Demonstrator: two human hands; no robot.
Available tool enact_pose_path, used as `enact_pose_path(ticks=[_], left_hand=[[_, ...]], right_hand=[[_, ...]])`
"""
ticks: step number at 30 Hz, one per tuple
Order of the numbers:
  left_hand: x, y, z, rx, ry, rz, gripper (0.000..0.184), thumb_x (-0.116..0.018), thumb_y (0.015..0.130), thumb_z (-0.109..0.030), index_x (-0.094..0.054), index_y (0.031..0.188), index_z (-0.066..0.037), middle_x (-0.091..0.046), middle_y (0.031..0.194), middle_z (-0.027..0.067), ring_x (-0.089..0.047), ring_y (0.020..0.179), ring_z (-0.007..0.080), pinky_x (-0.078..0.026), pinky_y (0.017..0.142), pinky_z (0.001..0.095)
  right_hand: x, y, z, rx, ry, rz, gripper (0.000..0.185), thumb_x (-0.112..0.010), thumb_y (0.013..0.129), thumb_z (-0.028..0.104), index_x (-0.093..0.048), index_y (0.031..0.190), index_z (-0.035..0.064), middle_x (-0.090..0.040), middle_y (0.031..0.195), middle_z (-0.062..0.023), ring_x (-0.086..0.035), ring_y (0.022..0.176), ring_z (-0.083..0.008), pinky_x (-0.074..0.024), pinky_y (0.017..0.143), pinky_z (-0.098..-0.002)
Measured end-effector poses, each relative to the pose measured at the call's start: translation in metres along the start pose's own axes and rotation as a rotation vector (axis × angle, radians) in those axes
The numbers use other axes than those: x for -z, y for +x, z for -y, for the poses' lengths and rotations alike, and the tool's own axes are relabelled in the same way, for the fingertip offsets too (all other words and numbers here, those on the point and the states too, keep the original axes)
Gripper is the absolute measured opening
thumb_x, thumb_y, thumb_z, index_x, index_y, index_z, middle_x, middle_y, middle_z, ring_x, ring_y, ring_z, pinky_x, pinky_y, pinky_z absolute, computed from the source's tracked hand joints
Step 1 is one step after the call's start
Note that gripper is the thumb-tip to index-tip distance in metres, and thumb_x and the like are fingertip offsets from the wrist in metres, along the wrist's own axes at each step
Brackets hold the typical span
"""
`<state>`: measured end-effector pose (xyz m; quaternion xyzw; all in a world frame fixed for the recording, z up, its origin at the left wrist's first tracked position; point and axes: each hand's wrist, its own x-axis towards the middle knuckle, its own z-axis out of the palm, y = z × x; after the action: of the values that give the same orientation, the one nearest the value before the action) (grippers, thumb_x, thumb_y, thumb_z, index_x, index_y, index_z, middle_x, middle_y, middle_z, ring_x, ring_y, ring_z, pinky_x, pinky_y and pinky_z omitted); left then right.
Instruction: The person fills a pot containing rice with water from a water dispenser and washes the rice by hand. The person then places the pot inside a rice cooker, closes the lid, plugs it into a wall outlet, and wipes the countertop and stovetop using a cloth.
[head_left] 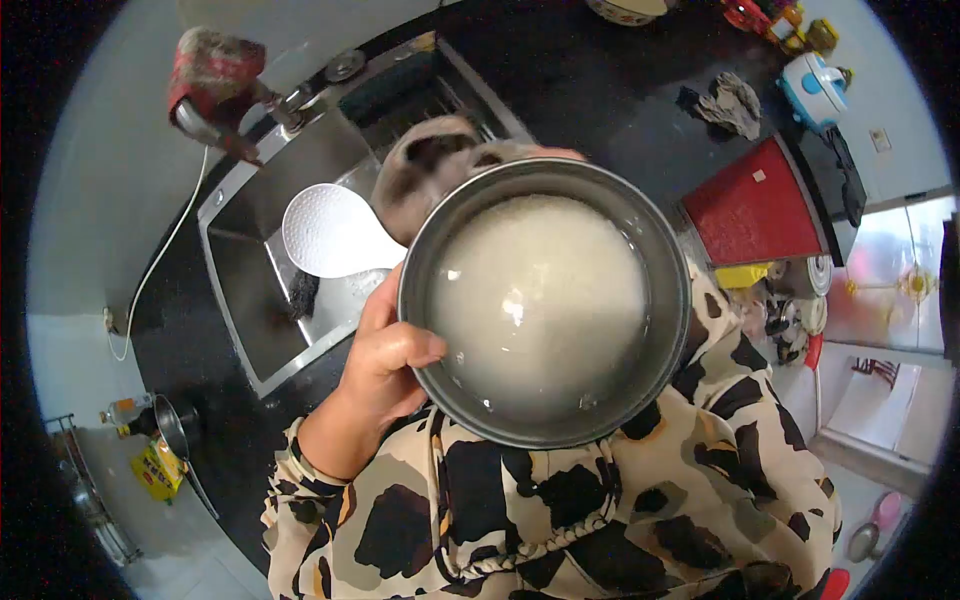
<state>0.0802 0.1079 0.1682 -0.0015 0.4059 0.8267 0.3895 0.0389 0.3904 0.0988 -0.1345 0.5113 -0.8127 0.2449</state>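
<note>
A round metal pot (672,300) is held up in front of my chest, with white rice under cloudy water (540,300) inside it. My left hand (385,355) grips the pot's left side, thumb over the rim and fingers hidden beneath. Beside that hand a white rice paddle (335,230) juts out over the sink, its handle end hidden behind the pot. Only a sliver of my right hand (560,154) shows past the pot's far rim. Against the pot's outer wall there, a blurred brownish cloth (425,165) with dark patches appears to be in that hand.
A steel sink (255,340) with a faucet (290,110) lies to the left in a black counter (590,70). On the right stand a red bin-like container (755,205), a crumpled rag (730,105) and a blue-and-white appliance (815,90). A ladle-like pan (175,430) lies lower left.
</note>
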Motion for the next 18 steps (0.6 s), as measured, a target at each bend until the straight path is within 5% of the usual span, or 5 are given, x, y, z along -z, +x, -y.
enact_pose_path(ticks=[18], left_hand=[[-0.141,0.102,0.070,0.176,0.226,0.113,0.071,-0.052,0.058,-0.006,-0.041,0.128,0.004,-0.055,0.109,0.0142,-0.056,0.097,0.0236,-0.047,0.086,0.0350]], right_hand=[[0.023,-0.266,-0.051,0.241,0.791,-0.610,0.034,-0.052,0.088,0.021,-0.058,0.112,-0.0018,-0.063,0.107,-0.0138,-0.063,0.094,-0.0217,-0.0498,0.085,-0.0347]])
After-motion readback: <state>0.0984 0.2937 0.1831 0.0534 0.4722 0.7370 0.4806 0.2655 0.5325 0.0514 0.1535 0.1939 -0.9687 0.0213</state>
